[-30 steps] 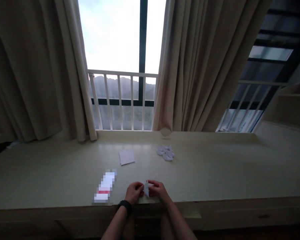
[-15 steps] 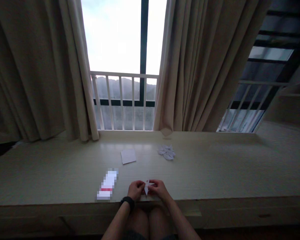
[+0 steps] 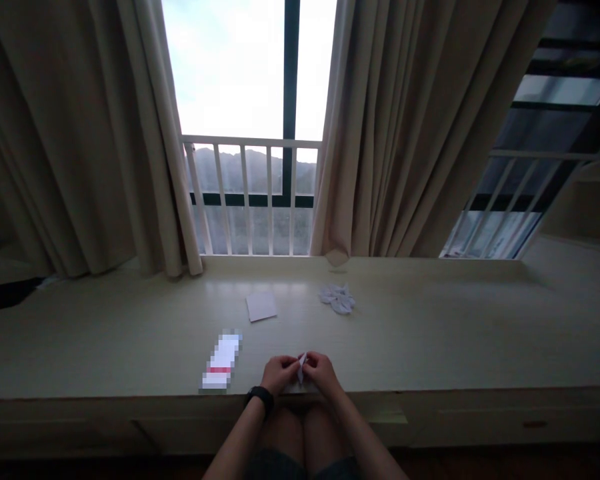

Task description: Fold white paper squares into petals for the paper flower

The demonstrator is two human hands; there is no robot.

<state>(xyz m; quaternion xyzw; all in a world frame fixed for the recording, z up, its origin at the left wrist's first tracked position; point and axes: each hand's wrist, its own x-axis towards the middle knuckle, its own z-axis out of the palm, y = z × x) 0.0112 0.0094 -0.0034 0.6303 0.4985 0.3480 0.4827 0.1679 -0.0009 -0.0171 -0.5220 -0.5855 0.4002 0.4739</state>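
A small piece of folded white paper (image 3: 302, 368) stands between my two hands, close to the front edge of the desk. My left hand (image 3: 280, 372), with a black watch at the wrist, pinches it from the left. My right hand (image 3: 321, 371) grips its other side, fingers closed. The fingers cover part of the paper, and its exact folded shape is too small to make out. Beyond the hands lie a square white stack of paper (image 3: 261, 307) and a white folded-paper piece with several petal-like points (image 3: 337, 299).
A blurred-out white item with a red band (image 3: 222, 360) lies left of my hands on the pale desk (image 3: 430, 333). Beige curtains (image 3: 395, 133) hang at the back beside a window with a white railing (image 3: 253, 142). A dark flat object (image 3: 7, 295) is at the far left.
My hands have drawn closer together round the folded paper, which now shows narrower, with less of it spread to the right. The whole view has shifted slightly.
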